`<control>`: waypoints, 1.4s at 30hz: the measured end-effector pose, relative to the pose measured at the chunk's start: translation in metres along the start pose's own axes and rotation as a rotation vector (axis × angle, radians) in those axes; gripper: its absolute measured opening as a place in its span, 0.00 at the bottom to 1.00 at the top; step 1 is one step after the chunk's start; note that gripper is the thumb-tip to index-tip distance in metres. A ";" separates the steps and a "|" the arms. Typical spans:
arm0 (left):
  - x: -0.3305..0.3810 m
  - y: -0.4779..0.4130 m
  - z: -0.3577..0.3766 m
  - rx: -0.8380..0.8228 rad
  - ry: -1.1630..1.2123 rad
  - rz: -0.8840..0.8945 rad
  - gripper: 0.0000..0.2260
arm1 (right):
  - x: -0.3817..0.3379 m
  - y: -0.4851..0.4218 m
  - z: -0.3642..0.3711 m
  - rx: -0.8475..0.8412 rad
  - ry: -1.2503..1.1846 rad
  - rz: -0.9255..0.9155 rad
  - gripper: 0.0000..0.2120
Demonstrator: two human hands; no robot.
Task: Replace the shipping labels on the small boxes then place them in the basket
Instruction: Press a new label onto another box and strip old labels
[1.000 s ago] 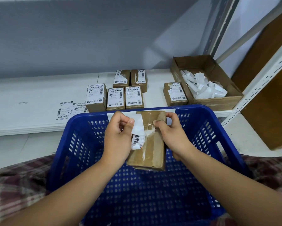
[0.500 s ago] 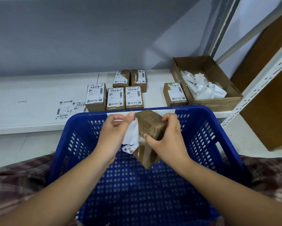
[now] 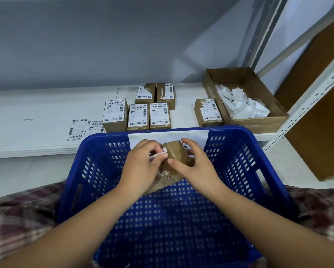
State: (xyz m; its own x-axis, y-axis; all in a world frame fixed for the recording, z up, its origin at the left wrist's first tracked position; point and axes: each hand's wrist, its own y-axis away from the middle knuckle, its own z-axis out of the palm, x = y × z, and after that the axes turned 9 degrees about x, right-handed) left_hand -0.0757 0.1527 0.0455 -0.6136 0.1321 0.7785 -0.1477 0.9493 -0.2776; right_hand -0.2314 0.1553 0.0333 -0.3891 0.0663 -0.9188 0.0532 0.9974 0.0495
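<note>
White shelf (image 3: 36, 113) behind, blue basket (image 3: 239, 161) centre frame: left hand (image 3: 141, 169) pinches the label (image 3: 158, 154), right hand (image 3: 195, 167) grips the small box (image 3: 176, 153).

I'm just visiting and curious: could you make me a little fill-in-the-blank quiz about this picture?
1. The left hand and right hand hold a small brown box over a ____ plastic basket.
2. The left hand pinches a peeled ____ label.
3. ____ labelled small boxes sit on the shelf.
4. Torn label scraps lie in the open cardboard box at the shelf's ____ end.

Missing words: blue; white; six; right.
</note>
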 end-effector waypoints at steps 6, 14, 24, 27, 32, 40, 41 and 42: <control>0.003 0.003 0.000 0.009 -0.040 0.125 0.09 | 0.003 -0.002 -0.004 -0.106 -0.009 -0.050 0.33; 0.006 0.005 0.000 0.014 0.059 -0.015 0.07 | 0.001 -0.001 -0.001 -0.075 0.012 -0.089 0.20; 0.011 0.003 -0.001 0.015 0.260 -0.123 0.10 | 0.001 -0.004 -0.001 -0.082 -0.135 -0.001 0.18; 0.013 0.001 -0.005 0.023 0.344 -0.138 0.10 | 0.002 -0.006 -0.002 -0.099 -0.242 0.087 0.15; 0.013 -0.006 -0.009 -0.009 0.424 -0.188 0.09 | 0.005 -0.009 -0.004 -0.102 -0.395 0.191 0.12; 0.011 -0.010 -0.009 -0.023 0.542 -0.373 0.09 | 0.008 -0.011 -0.003 -0.118 -0.387 0.214 0.10; 0.012 -0.011 -0.009 -0.022 0.572 -0.395 0.08 | 0.008 -0.011 -0.003 -0.117 -0.390 0.215 0.10; 0.012 -0.011 -0.009 -0.018 0.606 -0.420 0.08 | 0.008 -0.011 -0.003 -0.114 -0.392 0.217 0.10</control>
State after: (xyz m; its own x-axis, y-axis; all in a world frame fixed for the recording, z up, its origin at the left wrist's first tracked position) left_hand -0.0744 0.1461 0.0630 0.0289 -0.1136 0.9931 -0.2598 0.9585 0.1172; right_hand -0.2377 0.1448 0.0269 -0.0016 0.2799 -0.9600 -0.0155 0.9599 0.2799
